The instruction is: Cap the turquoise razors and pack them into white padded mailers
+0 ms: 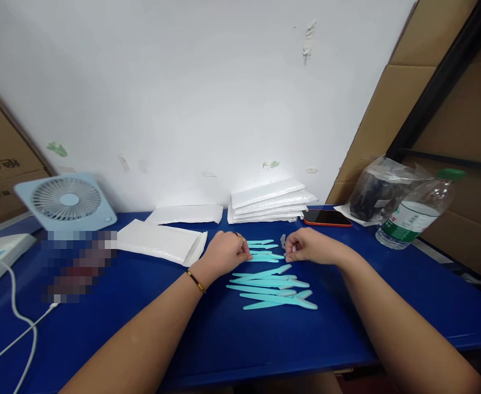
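Observation:
Several teal eyebrow razors (271,282) lie in loose, partly crossed rows on the blue table (207,339), their handles pointing left. My left hand (226,253) is closed at the handle ends of the far row, its fingertips pinching one eyebrow razor (268,257). At the blade end of that razor, my right hand (306,246) has its thumb and fingers pressed together. A small translucent plastic piece (283,241) shows right beside those fingers. What the right fingertips hold is mostly hidden.
White padded mailers (268,202) are stacked against the wall, with another mailer (162,241) left of my hands. A phone (327,218), a water bottle (412,221) and a bagged dark object (367,194) stand right. At left are a fan (68,201) and a power strip (2,257).

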A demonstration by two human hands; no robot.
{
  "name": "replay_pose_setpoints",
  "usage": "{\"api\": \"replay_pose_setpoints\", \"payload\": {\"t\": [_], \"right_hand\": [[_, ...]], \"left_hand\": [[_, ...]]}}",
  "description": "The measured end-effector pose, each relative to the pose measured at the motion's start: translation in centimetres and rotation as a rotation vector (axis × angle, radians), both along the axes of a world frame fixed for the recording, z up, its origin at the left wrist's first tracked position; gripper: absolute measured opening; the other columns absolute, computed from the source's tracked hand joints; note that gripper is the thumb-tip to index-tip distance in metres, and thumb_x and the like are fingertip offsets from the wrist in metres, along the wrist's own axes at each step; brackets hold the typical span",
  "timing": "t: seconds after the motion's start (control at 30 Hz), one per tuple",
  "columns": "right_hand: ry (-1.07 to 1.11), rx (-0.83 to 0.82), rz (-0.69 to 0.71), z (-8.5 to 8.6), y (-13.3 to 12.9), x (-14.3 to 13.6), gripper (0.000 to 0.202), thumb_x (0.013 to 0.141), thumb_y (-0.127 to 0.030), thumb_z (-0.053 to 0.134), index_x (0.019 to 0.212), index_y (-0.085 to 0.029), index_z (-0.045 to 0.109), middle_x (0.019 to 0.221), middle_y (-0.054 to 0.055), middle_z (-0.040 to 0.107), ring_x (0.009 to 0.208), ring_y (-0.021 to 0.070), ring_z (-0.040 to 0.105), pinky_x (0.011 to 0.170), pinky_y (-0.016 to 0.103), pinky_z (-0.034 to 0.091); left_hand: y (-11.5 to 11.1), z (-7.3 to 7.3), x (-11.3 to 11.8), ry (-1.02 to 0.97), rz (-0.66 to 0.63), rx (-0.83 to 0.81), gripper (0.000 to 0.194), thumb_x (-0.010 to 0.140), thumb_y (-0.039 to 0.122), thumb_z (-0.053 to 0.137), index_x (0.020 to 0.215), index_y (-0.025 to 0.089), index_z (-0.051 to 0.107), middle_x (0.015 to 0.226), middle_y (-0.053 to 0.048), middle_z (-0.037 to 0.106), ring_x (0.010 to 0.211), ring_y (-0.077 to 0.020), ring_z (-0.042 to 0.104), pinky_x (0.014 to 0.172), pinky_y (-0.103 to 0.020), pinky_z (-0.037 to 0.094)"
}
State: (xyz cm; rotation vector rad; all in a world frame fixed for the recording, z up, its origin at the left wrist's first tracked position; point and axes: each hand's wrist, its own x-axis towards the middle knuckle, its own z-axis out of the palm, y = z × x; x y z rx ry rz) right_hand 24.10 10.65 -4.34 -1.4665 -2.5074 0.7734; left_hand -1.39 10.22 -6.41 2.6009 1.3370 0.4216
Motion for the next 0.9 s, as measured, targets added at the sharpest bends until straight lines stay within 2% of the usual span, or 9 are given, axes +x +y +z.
{"api": "replay_pose_setpoints", "payload": {"t": [0.07,0.13,0.23,0.3,0.43,0.63,0.8,0.9], "right_hand": [[0.012,0.038,-0.108,0.3,0.3,0.9,0.027,0.064,-0.04,0.069,0.074,-0.016,0.065,0.068,0.002,0.063,0.064,0.0147,0.056,0.055,0.023,0.038],[0.046,0.064,-0.13,0.4,0.3,1.3,0.03,0.062,-0.041,0.07,0.078,-0.016,0.066,0.073,0.002,0.064,0.067,0.0155,0.056,0.057,0.023,0.039],[0.078,0.056,0.036,0.3,-0.2,0.7,0.032,0.064,-0.044,0.068,0.082,-0.017,0.067,0.08,0.002,0.062,0.07,0.0147,0.055,0.06,0.023,0.04],[0.039,0.055,0.147,0.1,-0.5,-0.2,0.031,0.064,-0.044,0.069,0.08,-0.018,0.067,0.08,0.002,0.06,0.071,0.0142,0.053,0.059,0.023,0.039],[-0.012,0.034,0.206,-0.2,-0.9,-1.4,0.026,0.067,-0.042,0.067,0.073,-0.017,0.066,0.075,0.001,0.056,0.066,0.0125,0.051,0.054,0.021,0.037],[0.062,0.064,0.134,0.3,-0.7,-0.7,0.025,0.07,-0.042,0.064,0.074,-0.016,0.064,0.075,0.001,0.058,0.064,0.0117,0.052,0.055,0.021,0.038],[0.094,0.07,-0.099,0.4,0.2,1.3,0.026,0.068,-0.04,0.065,0.078,-0.015,0.064,0.074,0.004,0.064,0.064,0.0146,0.055,0.054,0.022,0.039],[0.103,0.049,-0.064,0.8,-0.2,1.5,0.028,0.067,-0.041,0.065,0.08,-0.016,0.065,0.077,0.003,0.064,0.067,0.0149,0.056,0.056,0.022,0.039]], "left_hand": [[0.5,-0.2,-0.5,-0.036,0.057,-0.012,0.018,0.075,0.037,0.061,0.067,0.021,0.065,0.074,0.002,0.066,0.068,-0.0125,0.057,0.061,-0.024,0.033],[0.7,-0.4,-0.7,-0.092,0.087,-0.03,0.018,0.073,0.04,0.063,0.074,0.022,0.065,0.077,0.002,0.065,0.07,-0.0125,0.057,0.062,-0.023,0.035],[0.4,-0.3,-0.5,-0.151,0.079,-0.021,0.027,0.069,0.046,0.065,0.082,0.022,0.065,0.08,0.002,0.064,0.072,-0.0129,0.057,0.061,-0.022,0.036],[-0.2,-0.1,-0.2,-0.144,0.007,-0.044,0.029,0.072,0.049,0.062,0.081,0.022,0.065,0.078,0.002,0.064,0.07,-0.012,0.057,0.059,-0.022,0.035],[-1.2,0.1,0.6,-0.061,-0.162,-0.058,0.03,0.074,0.052,0.058,0.079,0.023,0.067,0.073,0.003,0.065,0.068,-0.0117,0.057,0.06,-0.022,0.034],[-0.6,-0.1,0.6,-0.031,-0.136,-0.001,0.02,0.081,0.038,0.056,0.074,0.022,0.067,0.074,0.003,0.067,0.07,-0.0122,0.058,0.062,-0.023,0.033],[0.2,0.0,-0.3,-0.039,0.021,0.054,0.017,0.076,0.039,0.061,0.077,0.023,0.066,0.077,0.002,0.065,0.078,-0.0151,0.057,0.068,-0.025,0.035],[-0.2,0.3,-0.2,-0.096,0.009,0.035,0.025,0.071,0.045,0.064,0.086,0.024,0.066,0.083,0.001,0.064,0.08,-0.015,0.057,0.067,-0.023,0.036]]}}
